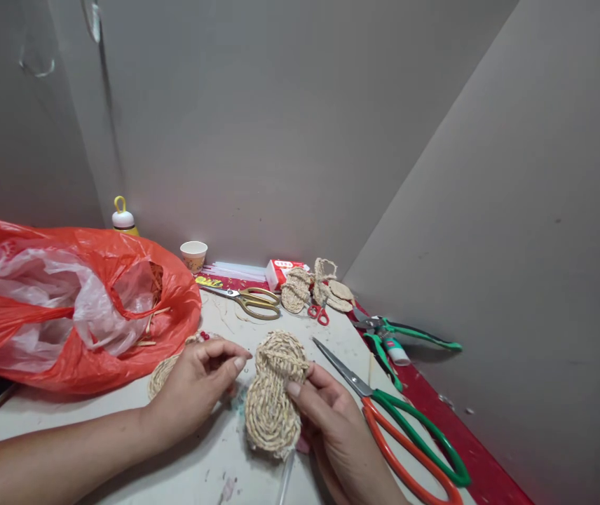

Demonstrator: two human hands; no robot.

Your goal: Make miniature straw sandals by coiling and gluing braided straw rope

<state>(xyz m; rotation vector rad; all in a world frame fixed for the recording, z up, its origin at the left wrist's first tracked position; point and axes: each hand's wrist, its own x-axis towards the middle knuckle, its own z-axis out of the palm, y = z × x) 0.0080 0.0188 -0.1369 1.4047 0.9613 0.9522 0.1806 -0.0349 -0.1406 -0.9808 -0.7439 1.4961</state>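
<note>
My right hand (334, 414) grips a small straw slipper (273, 414) by its right side, thumb on top. The slipper is coiled from twisted straw cord in a figure-eight outline, with a raised band across its upper end. Just left of it is my left hand (208, 375), thumb and forefinger closed together; whether a thin strand is between them I cannot make out. Another coiled straw piece (162, 377) lies partly hidden behind my left hand. Below the slipper, a translucent stick (286, 477) shows on the table. Large scissors (384, 414) with green and orange handles lie beside my right hand.
A red plastic bag (174, 280) holding straw fills the left. Along the back stand a paper cup (193, 256), gold-handled scissors (247, 298), a red-white box (282, 272), straw slippers (296, 289) and small red scissors (319, 313). Green-handled pruners (410, 333) lie right. Grey walls enclose the table.
</note>
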